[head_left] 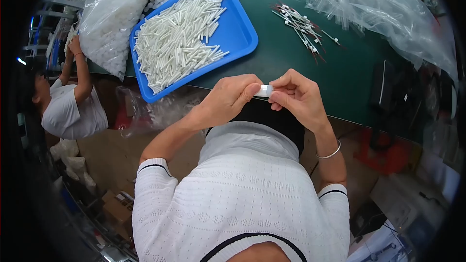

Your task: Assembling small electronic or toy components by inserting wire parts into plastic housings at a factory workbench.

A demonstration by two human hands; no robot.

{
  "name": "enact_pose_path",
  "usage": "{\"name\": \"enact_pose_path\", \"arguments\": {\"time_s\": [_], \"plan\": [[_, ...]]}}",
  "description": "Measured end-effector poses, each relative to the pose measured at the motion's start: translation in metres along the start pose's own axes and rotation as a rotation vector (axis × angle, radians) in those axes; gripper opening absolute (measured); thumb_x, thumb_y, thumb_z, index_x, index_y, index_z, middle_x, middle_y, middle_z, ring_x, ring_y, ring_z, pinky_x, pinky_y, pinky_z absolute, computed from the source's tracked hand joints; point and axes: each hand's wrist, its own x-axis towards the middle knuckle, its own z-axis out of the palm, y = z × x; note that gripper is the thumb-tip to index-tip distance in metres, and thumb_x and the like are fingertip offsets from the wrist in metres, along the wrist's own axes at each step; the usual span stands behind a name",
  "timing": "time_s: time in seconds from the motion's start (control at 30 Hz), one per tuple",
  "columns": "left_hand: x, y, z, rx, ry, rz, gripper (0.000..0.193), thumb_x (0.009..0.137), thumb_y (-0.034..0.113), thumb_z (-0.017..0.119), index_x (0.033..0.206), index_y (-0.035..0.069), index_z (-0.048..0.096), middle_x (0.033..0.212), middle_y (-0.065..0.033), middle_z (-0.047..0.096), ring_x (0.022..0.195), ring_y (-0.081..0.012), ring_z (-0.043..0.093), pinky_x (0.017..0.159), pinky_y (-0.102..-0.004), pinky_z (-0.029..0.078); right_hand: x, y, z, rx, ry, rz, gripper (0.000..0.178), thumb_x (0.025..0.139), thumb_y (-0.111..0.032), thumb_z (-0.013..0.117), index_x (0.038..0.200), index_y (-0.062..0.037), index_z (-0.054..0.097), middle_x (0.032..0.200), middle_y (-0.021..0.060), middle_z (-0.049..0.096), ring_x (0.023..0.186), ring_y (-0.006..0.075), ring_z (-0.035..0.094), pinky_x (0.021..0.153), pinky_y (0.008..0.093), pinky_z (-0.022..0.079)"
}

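sideways, the white tube (264, 90) lies left-right, pinched between left hand (228, 99) and right hand (298, 97) fingers.

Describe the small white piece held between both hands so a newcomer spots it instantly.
Start at the blue tray of white tubes on the green table. Just below it, the left hand and right hand meet, pinching one short white tube, the only one off the table.

One blue tray (241, 31) — two plastic bags (111, 14).
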Motion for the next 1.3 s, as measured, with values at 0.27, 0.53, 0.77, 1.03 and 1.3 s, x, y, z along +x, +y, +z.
{"name": "enact_pose_path", "arguments": {"time_s": [0.27, 0.53, 0.77, 1.03, 1.3], "plan": [[-0.012, -0.019, 0.018, 0.337, 0.181, 0.222, 0.012, 0.092, 0.012, 0.058, 0.096, 0.0, 0.059, 0.075, -0.0117, 0.056, 0.062, -0.024, 0.056, 0.056, -0.0343, 0.044, -0.006, 0.022, 0.009, -0.126, 0.018, 0.055, 0.012, 0.086, 0.002, 0.064, 0.098, 0.0037, 0.062, 0.084, 0.0064, 0.064, 0.074, 0.0102, 0.062, 0.067, 0.0228, 0.053], [-0.009, -0.007, 0.018, 0.256, 0.133, 0.076, 0.024, 0.083, 0.009, 0.07, 0.102, 0.001, 0.057, 0.082, -0.0124, 0.06, 0.068, -0.0299, 0.059, 0.058, -0.0338, 0.047, -0.007, 0.049, 0.008, -0.028, 0.138, -0.245, 0.023, 0.082, 0.009, 0.066, 0.104, 0.0023, 0.068, 0.106, 0.0092, 0.061, 0.091, 0.012, 0.058, 0.079, 0.0236, 0.049], [-0.01, -0.002, 0.019, 0.423, 0.176, 0.214, 0.021, 0.083, 0.014, 0.069, 0.097, 0.001, 0.057, 0.081, -0.0135, 0.059, 0.07, -0.0315, 0.059, 0.058, -0.0361, 0.045, -0.002, 0.041, 0.006, -0.25, 0.115, -0.366, 0.022, 0.077, -0.002, 0.074, 0.099, -0.0053, 0.073, 0.096, 0.0047, 0.066, 0.086, 0.016, 0.055, 0.075, 0.0277, 0.046], [-0.017, -0.01, 0.022, -0.097, -0.065, -0.022, 0.024, 0.096, 0.024, 0.056, 0.096, 0.0, 0.06, 0.068, -0.0074, 0.055, 0.059, -0.0174, 0.054, 0.054, -0.029, 0.041, -0.006, 0.039, 0.009, 0.021, 0.025, -0.264, 0.021, 0.078, -0.005, 0.075, 0.099, -0.0048, 0.072, 0.095, 0.0035, 0.062, 0.088, 0.0122, 0.053, 0.075, 0.0247, 0.045], [-0.002, -0.02, 0.039, -1.285, -0.132, -0.298, 0.056, 0.101, 0.054, 0.023, 0.082, 0.009, 0.049, 0.085, -0.006, 0.054, 0.075, -0.0147, 0.046, 0.071, -0.0273, 0.039, 0.001, 0.025, 0.01, -0.303, 0.142, -0.316, 0.061, 0.069, -0.008, 0.079, 0.125, -0.0027, 0.054, 0.116, 0.0107, 0.057, 0.101, 0.0192, 0.056, 0.085, 0.0276, 0.045]]}}
